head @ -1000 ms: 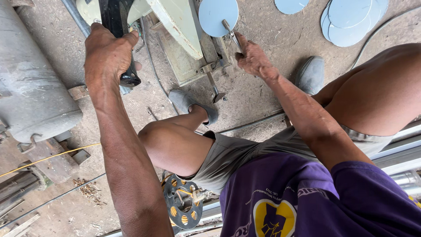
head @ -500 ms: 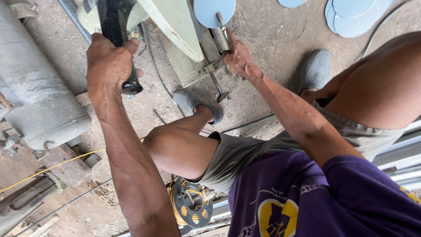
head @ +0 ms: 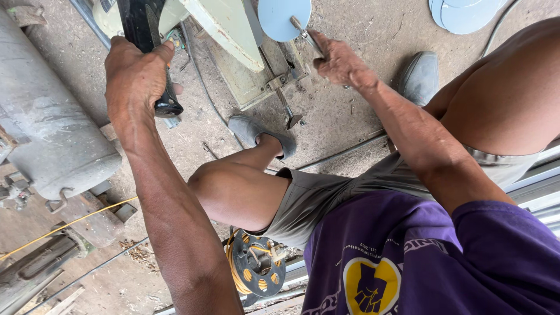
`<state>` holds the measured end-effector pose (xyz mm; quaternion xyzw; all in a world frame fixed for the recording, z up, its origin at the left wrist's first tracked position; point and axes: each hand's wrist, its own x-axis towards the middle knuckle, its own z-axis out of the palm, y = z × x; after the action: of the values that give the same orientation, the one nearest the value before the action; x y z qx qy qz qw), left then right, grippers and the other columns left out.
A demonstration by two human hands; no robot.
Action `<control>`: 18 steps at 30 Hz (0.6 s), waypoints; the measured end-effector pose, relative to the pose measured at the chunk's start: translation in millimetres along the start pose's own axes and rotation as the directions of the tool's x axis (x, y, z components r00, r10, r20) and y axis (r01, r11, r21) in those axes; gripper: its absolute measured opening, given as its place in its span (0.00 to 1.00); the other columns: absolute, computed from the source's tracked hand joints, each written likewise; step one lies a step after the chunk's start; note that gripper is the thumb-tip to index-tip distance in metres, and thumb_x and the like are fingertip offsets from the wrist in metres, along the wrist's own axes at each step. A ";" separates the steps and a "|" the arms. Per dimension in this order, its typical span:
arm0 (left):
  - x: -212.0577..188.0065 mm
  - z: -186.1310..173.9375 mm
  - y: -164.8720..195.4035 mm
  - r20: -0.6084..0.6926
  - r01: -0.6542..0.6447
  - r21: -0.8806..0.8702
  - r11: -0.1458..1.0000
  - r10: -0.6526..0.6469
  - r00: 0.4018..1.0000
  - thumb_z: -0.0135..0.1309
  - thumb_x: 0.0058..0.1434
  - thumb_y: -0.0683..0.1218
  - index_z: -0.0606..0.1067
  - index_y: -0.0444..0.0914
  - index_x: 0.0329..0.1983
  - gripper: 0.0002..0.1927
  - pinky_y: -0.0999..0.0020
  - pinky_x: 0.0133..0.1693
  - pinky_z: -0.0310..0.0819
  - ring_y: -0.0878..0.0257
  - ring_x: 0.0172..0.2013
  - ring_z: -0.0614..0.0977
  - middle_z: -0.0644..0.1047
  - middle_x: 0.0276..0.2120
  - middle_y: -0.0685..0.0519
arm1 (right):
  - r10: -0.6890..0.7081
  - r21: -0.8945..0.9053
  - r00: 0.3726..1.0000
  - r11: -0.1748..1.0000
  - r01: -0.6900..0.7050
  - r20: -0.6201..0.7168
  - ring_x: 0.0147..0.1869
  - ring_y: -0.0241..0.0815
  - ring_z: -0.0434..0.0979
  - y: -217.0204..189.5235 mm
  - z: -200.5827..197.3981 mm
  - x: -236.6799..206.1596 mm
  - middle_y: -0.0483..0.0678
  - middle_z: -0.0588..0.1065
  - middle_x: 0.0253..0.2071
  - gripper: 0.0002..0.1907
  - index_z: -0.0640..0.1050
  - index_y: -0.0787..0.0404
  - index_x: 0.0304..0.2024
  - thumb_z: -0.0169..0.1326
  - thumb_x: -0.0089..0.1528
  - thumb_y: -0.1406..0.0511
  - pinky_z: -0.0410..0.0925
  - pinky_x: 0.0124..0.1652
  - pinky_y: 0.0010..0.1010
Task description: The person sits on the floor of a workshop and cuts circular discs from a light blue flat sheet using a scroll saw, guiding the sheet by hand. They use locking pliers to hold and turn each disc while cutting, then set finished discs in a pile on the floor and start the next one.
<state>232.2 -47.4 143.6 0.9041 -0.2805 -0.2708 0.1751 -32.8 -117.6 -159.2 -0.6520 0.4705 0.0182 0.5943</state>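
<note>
My left hand (head: 135,74) is closed around the black handle (head: 153,52) of a pale green machine (head: 227,35) standing on the concrete floor. My right hand (head: 341,61) grips a thin metal rod or tongs (head: 304,34) whose tip holds a light blue round disc (head: 284,17) against the machine's base. I am seated, with my knees bent and grey shoes (head: 256,133) planted beside the machine.
A grey metal tank (head: 52,134) lies at the left. More blue discs (head: 461,13) are stacked at the top right. A black cable reel with yellow cord (head: 256,269) sits under my leg. Metal rails (head: 536,186) run at the right.
The view has shifted slightly; the machine handle and my left hand sit a bit further right and lower in the picture. My right hand still holds the disc at the machine.
</note>
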 end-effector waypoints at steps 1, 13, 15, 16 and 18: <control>0.2 0.2 -1.0 -0.004 -0.010 -0.005 1.000 0.010 1.000 0.60 0.62 0.49 0.67 0.27 0.52 0.24 0.74 0.14 0.78 0.62 0.19 0.84 0.80 0.35 0.41 | -0.030 -0.244 0.999 0.969 0.027 -0.010 0.21 0.36 0.62 2.3 -5.3 -5.0 0.53 0.74 0.32 0.36 0.54 0.50 0.77 0.49 0.67 0.67 0.61 0.19 0.26; -4.8 2.0 26.9 0.023 0.043 0.037 0.998 -0.044 0.999 0.62 0.60 0.47 0.69 0.28 0.48 0.21 0.68 0.15 0.75 0.60 0.20 0.81 0.78 0.34 0.43 | 0.232 0.835 0.971 0.544 -0.080 -0.058 0.19 0.36 0.61 -13.8 56.2 11.9 0.45 0.66 0.24 0.14 0.65 0.57 0.52 0.44 0.64 0.61 0.58 0.13 0.24; -4.1 1.7 27.3 0.015 0.055 0.006 0.998 -0.055 0.998 0.61 0.61 0.46 0.69 0.28 0.49 0.22 0.69 0.15 0.75 0.60 0.20 0.81 0.79 0.34 0.44 | 0.108 0.435 0.990 0.898 -0.059 -0.088 0.19 0.37 0.63 -13.8 41.3 9.9 0.46 0.68 0.24 0.18 0.64 0.55 0.56 0.46 0.63 0.67 0.60 0.13 0.25; -2.8 2.4 27.4 0.015 0.061 0.019 0.998 -0.062 0.998 0.60 0.61 0.47 0.68 0.27 0.49 0.22 0.69 0.14 0.74 0.60 0.19 0.81 0.79 0.34 0.43 | 0.041 0.180 0.996 0.983 -0.027 -0.075 0.18 0.37 0.65 -14.7 33.9 8.6 0.46 0.69 0.25 0.21 0.64 0.54 0.58 0.47 0.62 0.70 0.61 0.13 0.25; -2.8 2.8 25.4 0.015 0.082 0.021 0.996 -0.082 0.997 0.60 0.61 0.47 0.68 0.28 0.51 0.22 0.70 0.14 0.74 0.60 0.18 0.81 0.79 0.34 0.43 | -0.023 0.124 0.999 0.992 0.027 -0.032 0.20 0.35 0.66 -13.9 14.6 8.7 0.46 0.70 0.26 0.25 0.61 0.56 0.63 0.47 0.64 0.69 0.65 0.17 0.24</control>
<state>218.1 -66.0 154.4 0.9144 -0.2473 -0.2821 0.1524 -11.3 -113.2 -158.0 -0.6197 0.4714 -0.0285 0.6269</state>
